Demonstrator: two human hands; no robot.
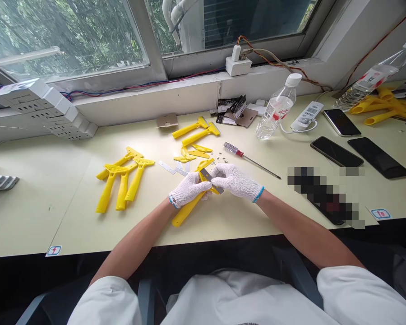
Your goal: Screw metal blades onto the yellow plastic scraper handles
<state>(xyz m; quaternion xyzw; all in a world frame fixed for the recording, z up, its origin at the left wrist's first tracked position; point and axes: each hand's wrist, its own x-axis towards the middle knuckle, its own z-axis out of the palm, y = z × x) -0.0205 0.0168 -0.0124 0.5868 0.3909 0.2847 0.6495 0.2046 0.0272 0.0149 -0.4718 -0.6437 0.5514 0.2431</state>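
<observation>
My left hand (187,188), in a white knit glove, is closed around a yellow scraper handle (186,213) that slants down toward the table's front edge. A grey metal blade (206,174) lies across the scraper's head. My right hand (235,180), gloved too, pinches at the blade; its fingertips hide part of it. Just beyond my hands are loose yellow plastic pieces (199,154), small screws (219,159) and several flat blades (167,167). A screwdriver (252,160) with a clear and red handle rests to the right.
Yellow scrapers (122,180) are grouped at left, and two more scrapers (199,132) lie farther back. A water bottle (277,108), a power strip (306,116) and phones (336,151) occupy the right side. White boxes (54,110) are stacked by the window.
</observation>
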